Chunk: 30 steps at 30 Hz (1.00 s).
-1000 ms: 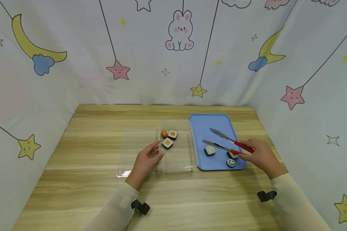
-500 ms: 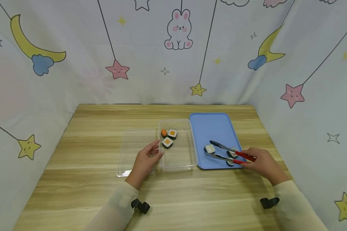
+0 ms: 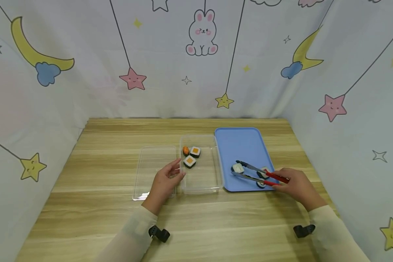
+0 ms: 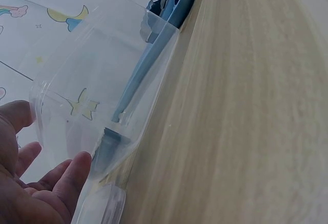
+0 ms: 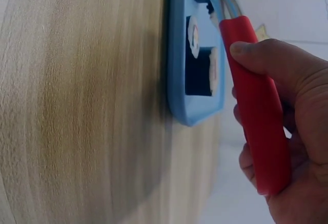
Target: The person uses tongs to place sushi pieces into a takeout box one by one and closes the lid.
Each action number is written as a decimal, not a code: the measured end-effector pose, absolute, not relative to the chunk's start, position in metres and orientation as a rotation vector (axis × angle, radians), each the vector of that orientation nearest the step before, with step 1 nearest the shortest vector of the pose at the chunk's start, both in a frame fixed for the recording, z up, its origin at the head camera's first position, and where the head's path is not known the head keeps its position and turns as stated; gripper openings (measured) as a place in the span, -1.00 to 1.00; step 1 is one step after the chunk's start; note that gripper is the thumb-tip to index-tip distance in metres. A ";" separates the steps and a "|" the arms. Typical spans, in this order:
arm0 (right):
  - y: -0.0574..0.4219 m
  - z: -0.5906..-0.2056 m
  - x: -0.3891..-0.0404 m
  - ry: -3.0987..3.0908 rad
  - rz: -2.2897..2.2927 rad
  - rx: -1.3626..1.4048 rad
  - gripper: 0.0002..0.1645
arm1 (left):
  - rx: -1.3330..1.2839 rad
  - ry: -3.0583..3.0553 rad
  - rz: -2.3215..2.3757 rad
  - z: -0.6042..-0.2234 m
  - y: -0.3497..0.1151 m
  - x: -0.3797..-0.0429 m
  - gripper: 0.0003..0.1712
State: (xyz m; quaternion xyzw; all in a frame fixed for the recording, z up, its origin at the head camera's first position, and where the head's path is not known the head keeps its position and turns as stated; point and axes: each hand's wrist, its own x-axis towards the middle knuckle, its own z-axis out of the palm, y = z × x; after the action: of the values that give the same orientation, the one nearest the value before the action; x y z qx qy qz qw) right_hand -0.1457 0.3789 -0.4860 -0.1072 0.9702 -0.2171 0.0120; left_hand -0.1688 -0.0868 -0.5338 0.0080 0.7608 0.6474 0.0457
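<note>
My right hand grips metal tongs by their red handles. The two tong arms reach low over the blue tray, their tips on either side of a white-topped sushi piece. Under the tongs, partly covered, lie another sushi piece and a small round roll. My left hand is at the left side of a clear plastic box, fingers loosely bent at its wall. Inside the box sit two yellow-centred sushi pieces and an orange-topped one.
A flat clear lid lies on the wooden table, left of the box and partly behind my left hand. Box and tray stand side by side. A patterned white curtain hangs behind the table and along both sides.
The tongs have come down and towards me, from above the tray to around the white-topped sushi piece, and their tips have drawn closer together. My left hand has stayed at the box.
</note>
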 end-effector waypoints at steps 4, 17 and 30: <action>0.379 -0.487 -0.144 3.036 -0.686 -0.343 -0.47 | 0.019 2.316 1.980 -0.533 -0.087 -0.169 -0.35; 0.378 -0.485 -0.142 3.049 -0.693 -0.327 -0.48 | 0.032 2.331 1.976 -0.534 -0.087 -0.168 -0.34; 0.375 -0.470 -0.147 3.041 -0.725 -0.273 -0.47 | 0.031 2.339 1.959 -0.535 -0.088 -0.168 -0.34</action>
State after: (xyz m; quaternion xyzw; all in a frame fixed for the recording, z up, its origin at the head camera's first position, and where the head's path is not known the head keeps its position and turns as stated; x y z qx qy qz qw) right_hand -0.1473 0.3753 -0.4698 -0.0870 0.9691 -0.2309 0.0020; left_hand -0.1677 -0.0878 -0.5348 0.0100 0.7659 0.6413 0.0452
